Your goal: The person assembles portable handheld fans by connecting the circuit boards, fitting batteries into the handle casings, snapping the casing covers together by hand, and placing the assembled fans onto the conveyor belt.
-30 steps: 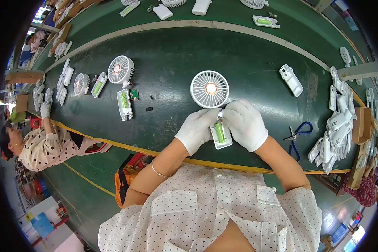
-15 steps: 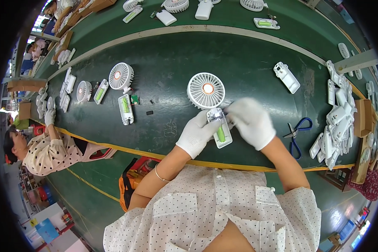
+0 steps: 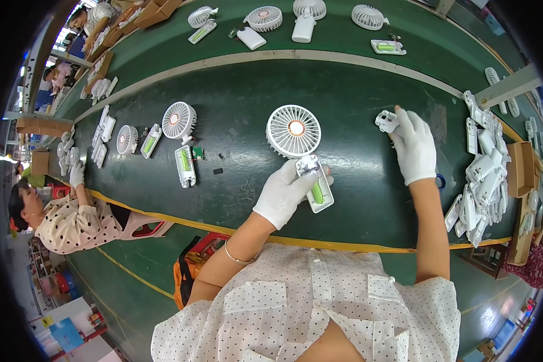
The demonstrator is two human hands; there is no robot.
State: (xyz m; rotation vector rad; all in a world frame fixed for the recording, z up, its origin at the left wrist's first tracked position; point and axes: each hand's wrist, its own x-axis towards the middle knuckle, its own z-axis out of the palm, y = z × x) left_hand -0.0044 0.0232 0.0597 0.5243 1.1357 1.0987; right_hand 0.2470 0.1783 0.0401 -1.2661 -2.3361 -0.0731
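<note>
Gloved in white, my left hand point(image 3: 285, 196) is closed round the open white handle of a small handheld fan point(image 3: 293, 131). A green battery point(image 3: 317, 192) shows inside the handle, and the round fan head lies on the bench beyond it. My right hand point(image 3: 415, 145), also gloved, reaches out to the right and has its fingers round a white plastic handle shell point(image 3: 387, 121). Part of that shell is hidden behind the fingers. Beside my right wrist, a bit of blue tool handle point(image 3: 441, 181) peeks out; the rest is covered.
White handle shells are heaped point(image 3: 482, 175) at the right, by a cardboard box point(image 3: 520, 168). To the left lie other fans point(image 3: 179, 120), opened handles with batteries point(image 3: 186, 166) and a small black piece point(image 3: 218, 171). More fans sit beyond the pale divider point(image 3: 271, 55). A co-worker point(image 3: 72, 211) sits far left.
My right hand has moved from beside the fan handle out to the right and taken hold of the white shell there. My left hand stays on the fan handle.
</note>
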